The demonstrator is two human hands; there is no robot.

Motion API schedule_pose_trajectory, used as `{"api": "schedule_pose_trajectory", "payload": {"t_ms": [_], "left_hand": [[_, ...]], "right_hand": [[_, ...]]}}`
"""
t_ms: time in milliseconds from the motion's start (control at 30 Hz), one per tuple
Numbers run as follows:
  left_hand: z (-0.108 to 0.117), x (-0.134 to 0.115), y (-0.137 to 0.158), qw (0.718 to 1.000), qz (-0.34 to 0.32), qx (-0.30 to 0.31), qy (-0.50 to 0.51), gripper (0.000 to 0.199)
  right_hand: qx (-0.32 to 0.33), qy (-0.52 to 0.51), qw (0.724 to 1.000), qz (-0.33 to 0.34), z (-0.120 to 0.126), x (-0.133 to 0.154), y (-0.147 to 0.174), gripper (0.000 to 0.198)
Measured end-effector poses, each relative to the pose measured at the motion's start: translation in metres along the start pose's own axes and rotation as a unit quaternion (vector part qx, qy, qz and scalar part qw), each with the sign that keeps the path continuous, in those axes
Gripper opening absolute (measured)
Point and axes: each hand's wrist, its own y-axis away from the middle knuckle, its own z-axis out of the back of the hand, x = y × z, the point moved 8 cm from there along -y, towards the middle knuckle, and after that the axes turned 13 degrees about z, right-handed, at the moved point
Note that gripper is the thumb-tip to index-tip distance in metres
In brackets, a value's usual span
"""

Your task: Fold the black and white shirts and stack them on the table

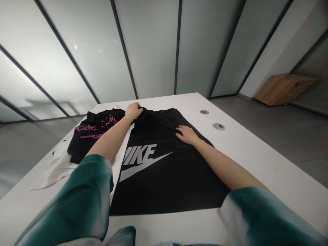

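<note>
A black T-shirt (169,184) with a grey Nike print lies spread on the white table (164,229), its collar end away from me. The left edge cuts through the first letter of the print, so part of the lettering is out of sight. At the far left corner of the shirt, my left hand (133,110) is closed on the fabric near the shoulder. My right hand (188,135) rests flat on the upper right part of the shirt, fingers spread and holding nothing.
Left of the shirt, another black garment with pink lettering (88,131) lies bunched over a white cloth (55,169). Two round grommets (218,126) are set in the tabletop on the right. Frosted glass panels (151,48) stand behind the table; a wooden cabinet (282,89) sits at far right.
</note>
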Motion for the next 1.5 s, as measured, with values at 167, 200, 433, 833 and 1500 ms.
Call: {"api": "schedule_pose_trajectory", "payload": {"t_ms": [167,200,433,833,1500], "left_hand": [[-0.041,-0.045,0.034,0.995,-0.078,0.055,-0.03,0.031],[-0.049,-0.051,0.041,0.993,-0.088,0.064,-0.035,0.031],[-0.079,-0.076,0.074,0.989,-0.114,0.082,-0.044,0.028],[-0.092,-0.053,0.061,0.984,-0.131,0.118,0.036,0.038],[-0.094,0.024,0.103,0.971,-0.141,0.131,-0.14,0.07]], "right_hand": [[0.001,-0.002,1.0,-0.001,0.0,0.0,0.0,0.051],[-0.001,-0.001,1.0,0.0,0.001,0.0,0.0,0.05],[-0.005,0.001,1.0,0.005,0.001,0.001,-0.001,0.05],[0.002,0.002,1.0,-0.001,0.0,0.0,-0.001,0.05],[0.009,-0.004,1.0,0.004,-0.005,0.0,-0.003,0.053]]}}
